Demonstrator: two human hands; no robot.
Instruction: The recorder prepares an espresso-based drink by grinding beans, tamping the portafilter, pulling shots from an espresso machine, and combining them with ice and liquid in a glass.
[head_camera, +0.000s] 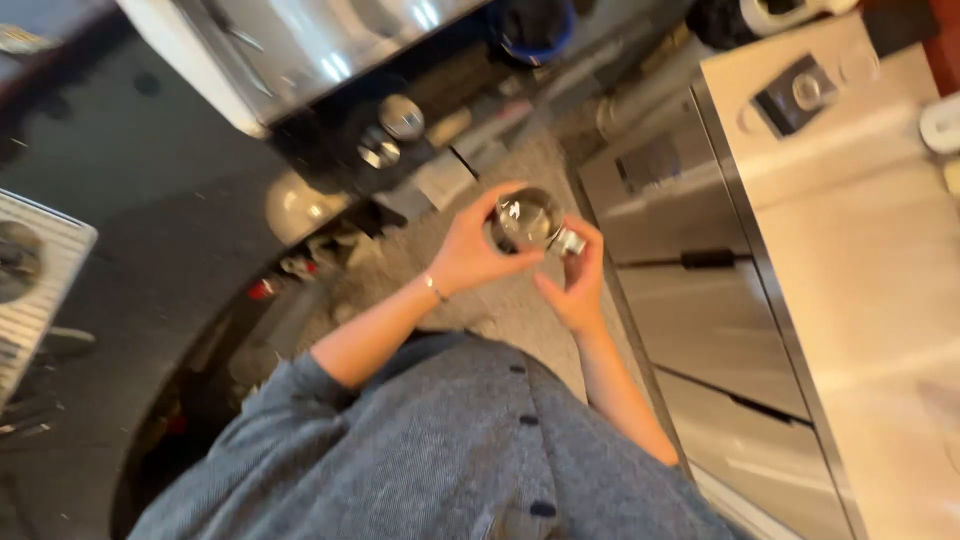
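While both hands meet over the grey floor (500, 300), the left hand (470, 250) wraps its fingers (500, 200) round a small clear glass (527, 218), held at approx. chest height betw. the dark bench (150, 200) on the left and the steel drawer unit (700, 300) on the right. Right hand (578, 285) sits just below and beside the glass, its fingers (590, 240) pinching a small pale object (568, 242) against the glass's side; what the object is cannot be told (blurred). Left wrist carries a thin bracelet (432, 287). Person wears a grey buttoned garment (450, 440), sleeve pushed up. Steel appliance w/ round knobs (400, 118) stands on the dark bench, well apart from the hands.
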